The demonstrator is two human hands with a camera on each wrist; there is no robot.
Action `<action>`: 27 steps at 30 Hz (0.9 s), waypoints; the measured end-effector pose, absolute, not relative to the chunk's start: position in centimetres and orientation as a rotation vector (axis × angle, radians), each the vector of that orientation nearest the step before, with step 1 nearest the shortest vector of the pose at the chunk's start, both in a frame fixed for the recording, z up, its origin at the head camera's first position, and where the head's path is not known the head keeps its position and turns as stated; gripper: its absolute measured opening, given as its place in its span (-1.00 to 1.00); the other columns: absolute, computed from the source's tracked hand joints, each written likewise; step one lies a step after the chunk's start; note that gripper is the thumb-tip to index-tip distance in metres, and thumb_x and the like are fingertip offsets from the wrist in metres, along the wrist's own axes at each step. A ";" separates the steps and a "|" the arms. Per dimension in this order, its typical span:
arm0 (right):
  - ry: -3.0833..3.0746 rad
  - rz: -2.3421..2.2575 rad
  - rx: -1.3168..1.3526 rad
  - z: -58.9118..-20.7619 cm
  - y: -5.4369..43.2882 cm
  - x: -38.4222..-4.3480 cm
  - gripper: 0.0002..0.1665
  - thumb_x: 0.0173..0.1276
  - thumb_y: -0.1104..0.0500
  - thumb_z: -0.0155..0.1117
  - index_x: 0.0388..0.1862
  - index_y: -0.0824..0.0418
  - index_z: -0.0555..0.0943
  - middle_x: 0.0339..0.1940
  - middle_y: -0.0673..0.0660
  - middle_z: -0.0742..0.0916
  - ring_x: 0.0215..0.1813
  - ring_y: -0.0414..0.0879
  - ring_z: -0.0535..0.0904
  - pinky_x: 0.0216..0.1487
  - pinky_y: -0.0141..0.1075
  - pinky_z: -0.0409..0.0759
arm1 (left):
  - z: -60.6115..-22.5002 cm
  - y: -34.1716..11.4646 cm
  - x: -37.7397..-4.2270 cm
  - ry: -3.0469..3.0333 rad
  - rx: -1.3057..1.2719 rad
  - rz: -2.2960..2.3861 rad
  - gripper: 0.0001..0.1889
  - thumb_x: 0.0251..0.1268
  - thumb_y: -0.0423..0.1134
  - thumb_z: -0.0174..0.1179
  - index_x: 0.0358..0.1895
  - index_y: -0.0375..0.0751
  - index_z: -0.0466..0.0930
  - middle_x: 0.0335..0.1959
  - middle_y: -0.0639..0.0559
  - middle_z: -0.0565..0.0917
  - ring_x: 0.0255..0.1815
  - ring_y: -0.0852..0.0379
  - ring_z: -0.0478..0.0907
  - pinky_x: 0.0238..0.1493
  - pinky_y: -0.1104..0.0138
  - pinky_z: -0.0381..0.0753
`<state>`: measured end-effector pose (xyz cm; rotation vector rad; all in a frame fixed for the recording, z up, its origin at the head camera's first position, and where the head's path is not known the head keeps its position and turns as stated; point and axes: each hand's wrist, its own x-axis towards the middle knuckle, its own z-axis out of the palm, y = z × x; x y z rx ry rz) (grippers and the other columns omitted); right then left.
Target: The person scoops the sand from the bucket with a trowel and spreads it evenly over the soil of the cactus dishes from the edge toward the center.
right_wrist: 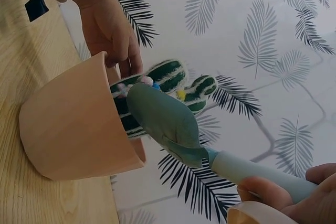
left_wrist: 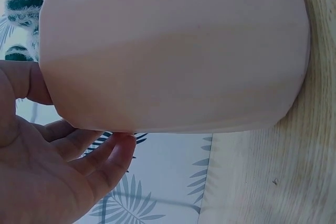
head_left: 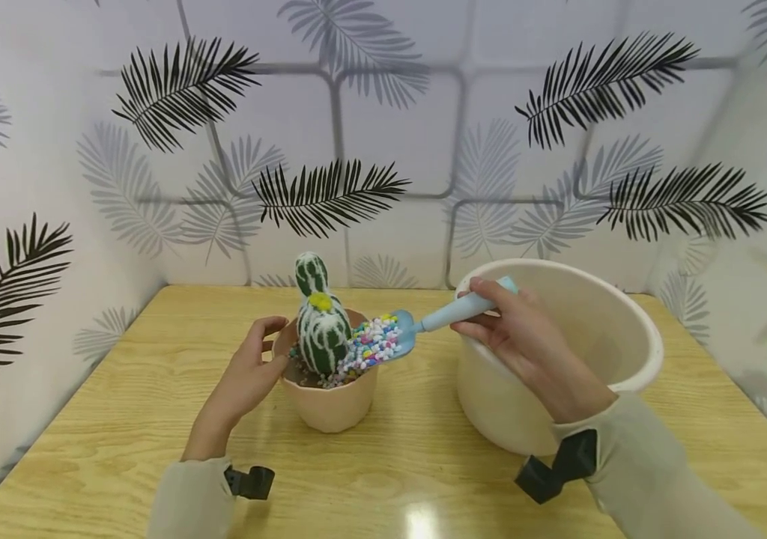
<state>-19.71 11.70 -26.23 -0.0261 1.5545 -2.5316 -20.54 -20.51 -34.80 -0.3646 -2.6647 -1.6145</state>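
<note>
Left hand [head_left: 245, 383] grips a pot [head_left: 332, 406], right hand [head_left: 525, 337] a shovel [head_left: 452, 312]. Leaf-print walls [head_left: 397, 135], wooden table [head_left: 410, 449]. The pot holds a cactus [head_left: 323, 337].

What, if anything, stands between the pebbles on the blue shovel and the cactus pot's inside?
Nothing visible: the blue shovel holds the multicolored pebbles over the right side of the peach pot. The cactus stands just left of them, not between.

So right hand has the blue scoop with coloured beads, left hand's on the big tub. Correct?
One error: the left hand is on the cactus pot, not the big tub; see the head view. The right hand does have the blue scoop with coloured beads.
</note>
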 end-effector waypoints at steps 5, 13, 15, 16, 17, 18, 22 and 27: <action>1.564 -2.526 -0.033 -25.9 11.7 -19.6 -0.80 0.45 0.24 0.06 -0.37 0.18 0.59 -0.39 0.06 0.67 -0.29 -0.15 0.69 -0.23 -0.33 0.69 | -34.5 -20.5 -20.5 -2.665 -0.371 -1.588 -0.42 0.39 -0.39 -0.12 0.43 -0.37 -0.02 0.45 -0.33 0.08 0.38 -0.31 0.13 0.24 -0.13 0.33; 1.557 -2.519 0.025 -26.0 11.7 -19.7 -0.88 0.43 0.26 0.09 -0.32 0.22 0.55 -0.37 0.08 0.66 -0.28 -0.13 0.69 -0.20 -0.30 0.70 | -34.7 -20.5 -20.4 -2.680 -0.380 -1.566 -0.44 0.38 -0.41 -0.12 0.41 -0.38 0.00 0.44 -0.34 0.09 0.38 -0.34 0.12 0.26 -0.16 0.29; 1.555 -2.518 0.034 -26.0 11.7 -19.6 -0.88 0.43 0.26 0.09 -0.33 0.22 0.55 -0.37 0.09 0.66 -0.28 -0.13 0.69 -0.20 -0.30 0.69 | -34.7 -20.6 -20.4 -2.686 -0.385 -1.564 -0.44 0.38 -0.41 -0.11 0.41 -0.38 0.00 0.44 -0.34 0.09 0.37 -0.34 0.13 0.25 -0.16 0.30; 1.551 -2.519 0.036 -26.0 11.7 -19.6 -0.88 0.43 0.27 0.09 -0.33 0.22 0.55 -0.36 0.09 0.66 -0.27 -0.13 0.69 -0.20 -0.29 0.69 | -34.7 -20.6 -20.3 -2.689 -0.390 -1.563 -0.44 0.38 -0.41 -0.12 0.41 -0.38 0.00 0.44 -0.35 0.09 0.37 -0.34 0.13 0.25 -0.16 0.30; 1.548 -2.520 0.036 -26.0 11.7 -19.6 -0.88 0.43 0.27 0.10 -0.33 0.23 0.55 -0.36 0.09 0.65 -0.28 -0.12 0.69 -0.20 -0.29 0.69 | -34.8 -20.6 -20.3 -2.692 -0.395 -1.564 -0.44 0.38 -0.40 -0.12 0.42 -0.38 -0.01 0.44 -0.35 0.09 0.37 -0.34 0.13 0.24 -0.16 0.30; 1.547 -2.519 0.035 -26.0 11.7 -19.5 -0.87 0.43 0.27 0.10 -0.34 0.23 0.55 -0.36 0.09 0.65 -0.28 -0.12 0.70 -0.20 -0.30 0.69 | -34.8 -20.6 -20.3 -2.693 -0.399 -1.565 -0.44 0.39 -0.40 -0.12 0.42 -0.38 -0.01 0.44 -0.35 0.09 0.37 -0.34 0.13 0.24 -0.16 0.30; 1.536 -2.520 0.021 -26.0 11.6 -19.4 -0.87 0.42 0.27 0.11 -0.35 0.24 0.56 -0.37 0.09 0.65 -0.29 -0.12 0.69 -0.22 -0.31 0.70 | -34.7 -20.6 -20.2 -2.697 -0.405 -1.571 -0.43 0.40 -0.40 -0.12 0.42 -0.38 -0.02 0.44 -0.35 0.07 0.37 -0.34 0.13 0.24 -0.16 0.31; 1.536 -2.522 -0.025 -25.9 11.4 -19.2 -0.88 0.41 0.27 0.13 -0.35 0.25 0.56 -0.38 0.08 0.66 -0.33 -0.13 0.69 -0.25 -0.32 0.70 | -34.8 -20.8 -20.2 -2.698 -0.404 -1.573 -0.43 0.40 -0.38 -0.12 0.43 -0.37 -0.03 0.45 -0.34 0.07 0.38 -0.33 0.12 0.24 -0.15 0.31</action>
